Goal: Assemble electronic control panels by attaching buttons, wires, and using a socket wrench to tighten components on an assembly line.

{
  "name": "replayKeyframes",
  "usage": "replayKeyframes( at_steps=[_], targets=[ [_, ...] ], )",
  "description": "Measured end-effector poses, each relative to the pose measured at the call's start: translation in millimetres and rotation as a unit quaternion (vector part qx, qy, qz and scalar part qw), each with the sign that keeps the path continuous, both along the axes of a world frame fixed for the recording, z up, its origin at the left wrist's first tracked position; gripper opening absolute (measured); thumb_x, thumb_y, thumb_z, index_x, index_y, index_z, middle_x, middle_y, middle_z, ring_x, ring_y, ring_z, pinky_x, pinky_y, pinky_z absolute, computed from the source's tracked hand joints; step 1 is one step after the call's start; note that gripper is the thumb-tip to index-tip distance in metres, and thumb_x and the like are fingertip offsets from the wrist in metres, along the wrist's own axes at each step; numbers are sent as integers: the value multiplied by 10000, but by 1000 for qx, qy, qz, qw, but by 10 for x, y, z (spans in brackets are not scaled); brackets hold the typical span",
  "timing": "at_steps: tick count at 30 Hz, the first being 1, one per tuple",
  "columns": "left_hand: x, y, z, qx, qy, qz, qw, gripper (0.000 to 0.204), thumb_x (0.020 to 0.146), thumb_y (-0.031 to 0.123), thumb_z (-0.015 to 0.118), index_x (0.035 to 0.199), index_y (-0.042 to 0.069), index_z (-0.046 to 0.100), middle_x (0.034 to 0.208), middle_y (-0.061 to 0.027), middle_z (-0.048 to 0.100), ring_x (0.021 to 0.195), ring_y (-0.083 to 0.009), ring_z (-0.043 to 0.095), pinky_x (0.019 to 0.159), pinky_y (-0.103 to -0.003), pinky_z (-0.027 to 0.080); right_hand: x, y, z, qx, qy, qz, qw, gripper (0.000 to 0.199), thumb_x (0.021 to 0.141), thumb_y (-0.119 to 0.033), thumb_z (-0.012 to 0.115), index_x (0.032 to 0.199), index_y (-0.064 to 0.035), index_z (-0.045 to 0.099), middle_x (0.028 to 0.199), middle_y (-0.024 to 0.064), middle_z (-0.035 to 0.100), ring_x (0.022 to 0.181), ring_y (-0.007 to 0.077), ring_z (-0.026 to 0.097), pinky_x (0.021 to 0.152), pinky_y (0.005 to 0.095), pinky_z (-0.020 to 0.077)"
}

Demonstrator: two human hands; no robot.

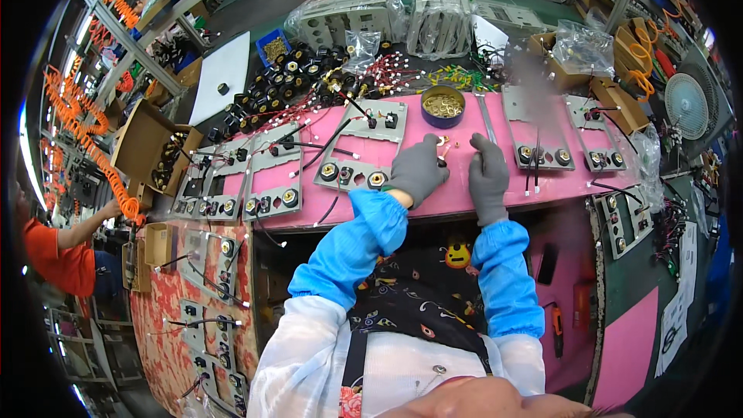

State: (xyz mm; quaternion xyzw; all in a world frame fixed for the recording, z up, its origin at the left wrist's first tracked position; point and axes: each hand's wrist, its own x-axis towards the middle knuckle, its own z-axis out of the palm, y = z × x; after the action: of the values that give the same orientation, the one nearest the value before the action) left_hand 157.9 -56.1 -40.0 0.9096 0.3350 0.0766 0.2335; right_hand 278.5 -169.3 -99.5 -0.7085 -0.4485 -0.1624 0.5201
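The left hand [419, 171] and right hand [488, 180] wear plain grey gloves [487, 200]. Bright blue oversleeves [333, 259], gathered at the ends, cover a white top [302, 340] with a round fastener [439, 369]. The black apron [422, 302] bears colourful prints, including a yellow cartoon figure [457, 255] and pink flower [350, 401].

We log a smooth, glossy pink surface [464, 183]; matt, metal-looking panels [268, 160] at its left edge; matt cloth gloves [419, 173]; crinkled, faintly shiny oversleeves [340, 254]; glossy clear plastic wrap [441, 15] past the far edge; a matt cardboard box [142, 145] off the far left corner.
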Motion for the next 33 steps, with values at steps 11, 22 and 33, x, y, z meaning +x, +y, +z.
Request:
replayKeyframes(
  at_steps=[11,22,33],
  targets=[
    [-1185,-507,2,-318,-229,-237,889,446,768,34,757,1195,54,629,1049,-90,596,1006,-194,605,871,-329,505,-718,-936,40,-212,509,351,756,356,966,-336,554,858,-3,618,747,49,628,644,116,580,582,286,464],
    [-1354,-634,-332,-357,-357,-14,863,508,957,441,596,1265,41,536,819,-56,590,696,-133,580,636,-280,500,-851,-477,554,-259,347,365,824,321,901,-315,691,987,-13,625,867,93,646,764,222,633,660,347,509],
    [-1380,-556,-181,-614,-400,149,664,505,1006,482,488,1301,72,493,806,5,509,593,-54,444,460,-206,347,-723,-92,745,-168,-68,441,879,290,940,-314,602,965,-27,639,1023,126,653,1061,392,617,880,450,517]
  ],
)
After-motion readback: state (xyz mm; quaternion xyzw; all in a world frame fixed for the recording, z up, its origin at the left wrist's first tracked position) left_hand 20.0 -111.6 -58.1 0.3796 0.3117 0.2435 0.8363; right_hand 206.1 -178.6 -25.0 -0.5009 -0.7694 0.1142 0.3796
